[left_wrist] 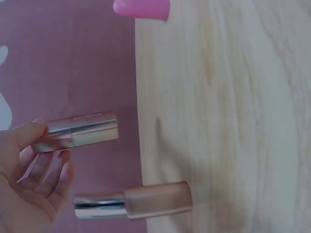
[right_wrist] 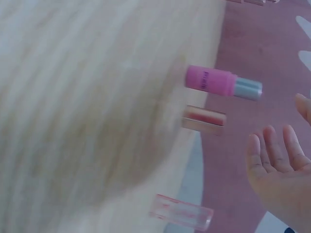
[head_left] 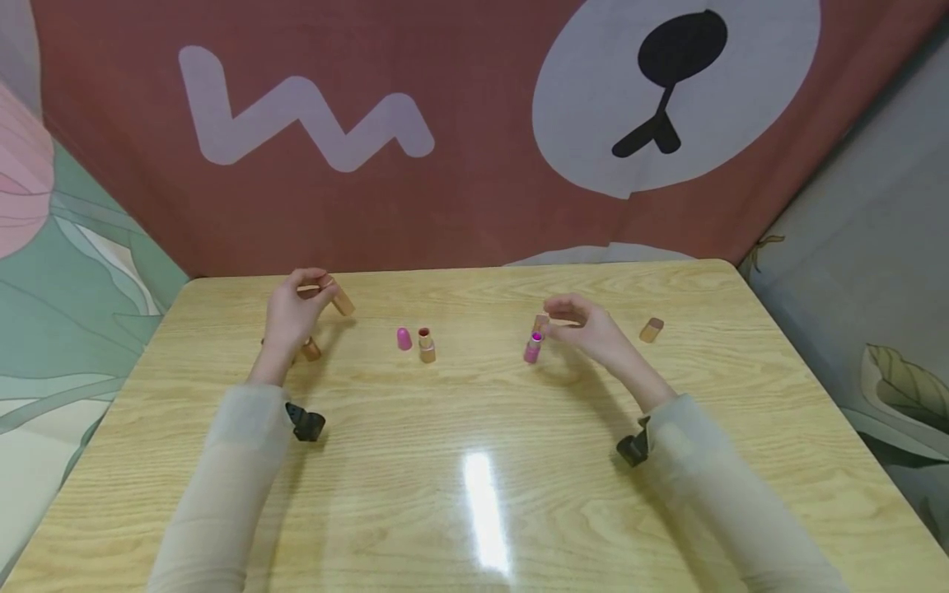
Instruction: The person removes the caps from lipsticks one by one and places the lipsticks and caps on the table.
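My left hand (head_left: 291, 309) pinches a rose-gold lipstick tube (left_wrist: 95, 131) by one end between thumb and fingers, tilted in the head view. Below it, a rose-gold lipstick base (left_wrist: 158, 200) with a silver collar stands on the table, partly behind the wrist in the head view. My right hand (head_left: 586, 329) has its fingers loosely bent and apart from the thumb, with nothing gripped. Beside its fingertips are an uncapped pink lipstick (right_wrist: 211, 80) with a silver collar and a small rose-gold cap (right_wrist: 204, 119). In the right wrist view a gap separates the hand from both.
Between the hands stand a pink cap (head_left: 404, 338) and an uncapped gold lipstick base (head_left: 427, 347). Right of the right hand is another cap (head_left: 652, 330), see-through with pinkish edges in the right wrist view. A patterned cloth (head_left: 460, 206) hangs at the table's (head_left: 415, 461) far edge.
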Available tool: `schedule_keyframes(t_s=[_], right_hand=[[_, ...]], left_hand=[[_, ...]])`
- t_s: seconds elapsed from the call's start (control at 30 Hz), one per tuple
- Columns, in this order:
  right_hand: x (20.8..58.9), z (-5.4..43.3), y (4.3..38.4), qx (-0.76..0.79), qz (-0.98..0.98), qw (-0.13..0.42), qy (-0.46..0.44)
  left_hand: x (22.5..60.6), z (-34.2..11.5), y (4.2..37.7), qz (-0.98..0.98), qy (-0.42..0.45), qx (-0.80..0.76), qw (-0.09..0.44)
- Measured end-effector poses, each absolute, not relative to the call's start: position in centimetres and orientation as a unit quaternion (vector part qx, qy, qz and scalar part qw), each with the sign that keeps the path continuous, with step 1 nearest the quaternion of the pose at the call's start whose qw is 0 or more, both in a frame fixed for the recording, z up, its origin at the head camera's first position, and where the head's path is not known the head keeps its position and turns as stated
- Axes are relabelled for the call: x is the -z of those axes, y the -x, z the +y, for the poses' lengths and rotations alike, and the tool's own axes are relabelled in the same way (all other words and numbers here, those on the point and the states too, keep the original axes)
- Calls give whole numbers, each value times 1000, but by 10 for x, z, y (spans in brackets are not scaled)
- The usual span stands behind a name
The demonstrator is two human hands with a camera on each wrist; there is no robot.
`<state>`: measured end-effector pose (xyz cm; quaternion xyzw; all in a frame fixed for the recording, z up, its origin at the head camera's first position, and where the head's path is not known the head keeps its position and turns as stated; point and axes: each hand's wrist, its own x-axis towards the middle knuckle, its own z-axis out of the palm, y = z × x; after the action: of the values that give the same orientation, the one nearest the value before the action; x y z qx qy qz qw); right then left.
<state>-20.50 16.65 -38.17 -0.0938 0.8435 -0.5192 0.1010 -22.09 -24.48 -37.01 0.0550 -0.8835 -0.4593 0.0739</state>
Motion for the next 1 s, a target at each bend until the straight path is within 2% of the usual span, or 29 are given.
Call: schedule_keyframes(t_s=[0.27, 0.37, 0.57, 1.0], right_hand=[[361, 165, 206, 556, 823, 66, 98], [355, 161, 205, 565, 818, 50, 100], [343, 148, 200, 576, 809, 30, 114], [332, 118, 190, 582, 797, 49, 154]], left_hand=[[356, -223, 219, -853, -72, 502, 123], [351, -213, 217, -835, -64, 532, 126], [342, -192, 212, -815, -43, 571, 93], [336, -157, 201, -785, -15, 619, 28]])
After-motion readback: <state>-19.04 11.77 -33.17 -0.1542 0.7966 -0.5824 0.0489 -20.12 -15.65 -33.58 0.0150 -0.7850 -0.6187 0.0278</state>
